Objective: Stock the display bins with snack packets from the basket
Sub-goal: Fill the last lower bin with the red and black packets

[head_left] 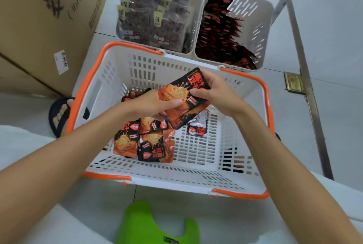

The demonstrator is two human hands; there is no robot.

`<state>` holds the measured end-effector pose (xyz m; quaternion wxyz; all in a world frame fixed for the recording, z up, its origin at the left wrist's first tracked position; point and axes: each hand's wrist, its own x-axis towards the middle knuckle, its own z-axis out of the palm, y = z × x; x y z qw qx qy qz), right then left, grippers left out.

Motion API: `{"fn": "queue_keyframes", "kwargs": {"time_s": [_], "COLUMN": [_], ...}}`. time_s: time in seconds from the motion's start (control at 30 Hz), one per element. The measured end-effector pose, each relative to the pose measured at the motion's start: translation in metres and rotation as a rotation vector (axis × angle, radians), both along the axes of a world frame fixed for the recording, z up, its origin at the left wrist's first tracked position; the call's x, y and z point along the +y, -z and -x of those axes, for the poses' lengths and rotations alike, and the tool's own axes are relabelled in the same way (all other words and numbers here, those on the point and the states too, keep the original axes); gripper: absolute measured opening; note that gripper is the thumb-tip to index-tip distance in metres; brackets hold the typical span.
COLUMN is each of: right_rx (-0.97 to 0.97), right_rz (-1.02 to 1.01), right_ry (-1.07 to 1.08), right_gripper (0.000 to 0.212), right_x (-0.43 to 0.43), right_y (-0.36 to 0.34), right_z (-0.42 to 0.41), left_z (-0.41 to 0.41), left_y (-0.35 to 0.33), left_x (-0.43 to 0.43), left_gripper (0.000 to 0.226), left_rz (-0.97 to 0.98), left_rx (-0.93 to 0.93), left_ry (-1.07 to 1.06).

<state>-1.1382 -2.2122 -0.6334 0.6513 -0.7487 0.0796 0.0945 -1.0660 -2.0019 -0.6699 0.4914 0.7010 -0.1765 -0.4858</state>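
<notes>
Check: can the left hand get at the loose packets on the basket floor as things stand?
Probably not right away. The left hand is pinching the held packet together with the right hand. The loose packets lie uncovered just below it in the basket, so the path is open once it lets go.

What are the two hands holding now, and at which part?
Both hands hold one snack packet above the basket: the left hand pinches its lower left edge, the right hand grips its right side.
</notes>
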Motion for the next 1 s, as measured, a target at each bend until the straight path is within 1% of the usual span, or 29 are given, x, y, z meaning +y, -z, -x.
{"fn": "queue_keyframes", "kwargs": {"time_s": [0.07,0.1,0.13,0.17,0.23,0.27,0.3,0.33,0.4,0.43,0.5,0.57,0.63,0.7,0.77,0.8,0.83,0.9,0.93,1.0], "right_rx": [0.015,0.028,0.053,0.093,0.217,0.277,0.321,0.349,0.379,0.378,0.342,0.292,0.284,0.307,0.335,0.345,0.338,0.296,0.27,0.197], "right_rz": [-0.077,-0.063,0.017,0.151,0.425,0.509,0.536,0.515,0.355,0.271,0.21,0.133,-0.026,-0.189,-0.393,-0.454,-0.431,-0.227,-0.143,-0.078], "right_ry": [0.034,0.067,0.095,0.103,0.016,-0.05,-0.09,-0.093,0.002,0.057,0.123,0.136,0.123,0.119,0.148,0.161,0.179,0.251,0.299,0.362], "right_gripper": [0.042,0.046,0.051,0.056,0.064,0.066,0.067,0.067,0.064,0.06,0.055,0.056,0.055,0.044,0.032,0.029,0.026,0.023,0.021,0.017], "right_x": [-0.002,-0.006,-0.011,-0.017,-0.023,-0.022,-0.02,-0.015,-0.002,0.005,0.015,0.024,0.032,0.039,0.042,0.044,0.045,0.044,0.041,0.031], "right_y": [0.006,0.011,0.019,0.029,0.058,0.075,0.09,0.103,0.118,0.121,0.123,0.12,0.113,0.105,0.098,0.095,0.093,0.086,0.083,0.073], "right_z": [0.0,0.0,0.002,0.006,0.017,0.023,0.028,0.031,0.029,0.025,0.016,0.009,0.003,-0.001,-0.001,-0.001,0.0,0.0,0.0,-0.002], "left_z": [0.0,-0.001,-0.001,-0.002,-0.003,-0.002,-0.003,-0.002,-0.002,-0.002,-0.002,-0.001,-0.001,-0.002,-0.006,-0.008,-0.009,-0.012,-0.013,-0.02], "left_y": [0.003,0.005,0.007,0.01,0.013,0.014,0.016,0.018,0.022,0.025,0.033,0.041,0.047,0.05,0.05,0.05,0.049,0.045,0.043,0.037], "left_x": [0.002,0.006,0.01,0.016,0.026,0.03,0.033,0.035,0.038,0.039,0.043,0.045,0.046,0.047,0.045,0.044,0.044,0.043,0.044,0.048], "left_gripper": [0.024,0.018,0.015,0.016,0.025,0.031,0.036,0.038,0.041,0.042,0.043,0.048,0.058,0.062,0.056,0.054,0.054,0.056,0.052,0.039], "left_rz": [0.022,0.022,0.016,0.01,-0.002,-0.007,-0.011,-0.018,-0.034,-0.035,-0.041,-0.059,-0.046,-0.02,-0.046,-0.07,-0.084,-0.069,-0.058,-0.091], "left_rx": [0.043,0.066,0.087,0.107,0.147,0.167,0.181,0.182,0.163,0.164,0.178,0.165,0.171,0.173,0.088,0.045,0.034,0.108,0.137,0.09], "left_ry": [-0.13,-0.218,-0.293,-0.347,-0.421,-0.456,-0.487,-0.51,-0.544,-0.559,-0.599,-0.621,-0.634,-0.634,-0.597,-0.563,-0.518,-0.405,-0.346,-0.259]}}
